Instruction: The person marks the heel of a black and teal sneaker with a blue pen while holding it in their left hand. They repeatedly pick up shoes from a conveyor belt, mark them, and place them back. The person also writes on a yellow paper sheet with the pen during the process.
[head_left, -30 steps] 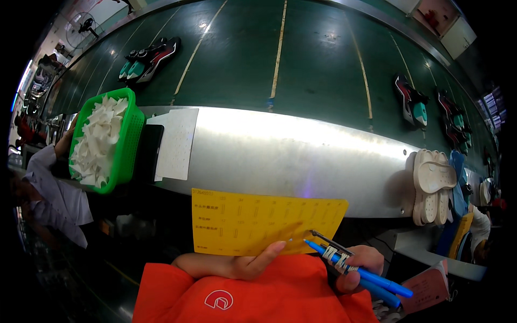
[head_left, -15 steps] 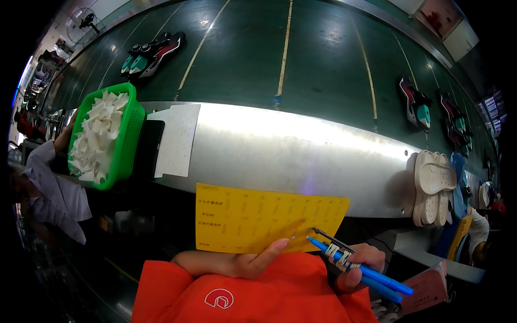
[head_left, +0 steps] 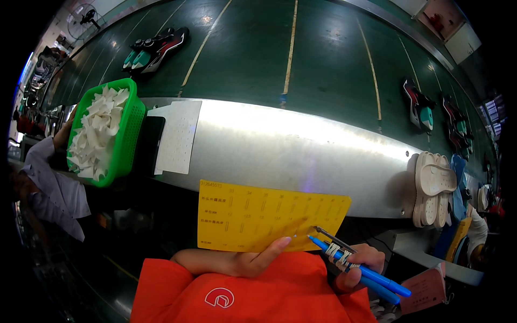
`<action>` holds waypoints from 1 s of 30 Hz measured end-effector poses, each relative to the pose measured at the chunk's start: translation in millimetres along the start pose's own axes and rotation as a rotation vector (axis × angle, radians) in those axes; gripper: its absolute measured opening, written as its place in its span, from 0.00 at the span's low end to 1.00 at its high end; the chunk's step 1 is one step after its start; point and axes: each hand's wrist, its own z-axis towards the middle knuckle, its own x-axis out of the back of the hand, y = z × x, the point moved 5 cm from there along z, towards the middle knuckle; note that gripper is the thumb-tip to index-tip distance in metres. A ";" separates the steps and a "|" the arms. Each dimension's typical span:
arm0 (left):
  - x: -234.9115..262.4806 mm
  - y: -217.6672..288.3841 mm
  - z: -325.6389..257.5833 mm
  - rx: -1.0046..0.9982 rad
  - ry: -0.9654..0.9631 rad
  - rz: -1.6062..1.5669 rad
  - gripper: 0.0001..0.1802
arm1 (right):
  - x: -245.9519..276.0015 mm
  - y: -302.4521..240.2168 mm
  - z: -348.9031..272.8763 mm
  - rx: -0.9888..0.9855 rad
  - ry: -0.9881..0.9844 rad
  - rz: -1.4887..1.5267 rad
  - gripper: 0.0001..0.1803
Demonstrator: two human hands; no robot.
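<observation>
My left hand [head_left: 259, 262] holds the lower edge of a yellow printed card [head_left: 253, 210], thumb on its face and the other fingers hidden behind. The card is tilted toward me over the near edge of the metal counter. In my right hand [head_left: 366, 264] is a bundle of pens. One is a blue marker [head_left: 385, 279] with its blue tip bare near the card's lower right. Beside it lies a thin dark pen-like tool [head_left: 331, 237], its tip over the card. A second blue barrel [head_left: 383, 292] shows below my fingers.
Beyond the metal counter [head_left: 301, 140] runs a green belt [head_left: 237, 59] carrying dark shoes with teal parts [head_left: 156, 49]. A green basket [head_left: 128, 129] of white scraps stands left, by white sheets [head_left: 180, 137]. Beige soles [head_left: 431, 185] are stacked right, above a pink booklet [head_left: 425, 290]. Co-workers sit at both sides.
The yellow card has shifted slightly to the right and its print shows more clearly. Shoes and lines on the belt sit a little further right. Both hands keep their holds.
</observation>
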 end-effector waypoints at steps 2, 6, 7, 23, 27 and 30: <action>-0.3 -2.8 0.1 -0.009 -0.013 0.000 0.15 | 0.1 0.8 -0.6 0.002 0.011 -0.002 0.18; 0.8 1.1 1.5 -0.019 -0.023 0.045 0.15 | -0.4 0.0 -0.1 -0.036 0.091 -0.030 0.17; 0.9 3.5 2.4 -0.010 -0.033 0.044 0.15 | 0.2 0.1 -0.3 -0.058 0.130 -0.039 0.17; -3.5 -2.1 0.8 0.014 -0.016 -0.006 0.15 | -1.7 1.2 0.3 -0.021 0.120 -0.040 0.19; -1.3 1.8 1.8 0.054 -0.022 0.000 0.15 | -3.3 1.1 -1.6 0.003 0.143 -0.069 0.20; -1.5 -0.4 1.3 -0.001 0.027 0.036 0.14 | -2.6 -2.6 -0.9 0.016 0.080 -0.091 0.21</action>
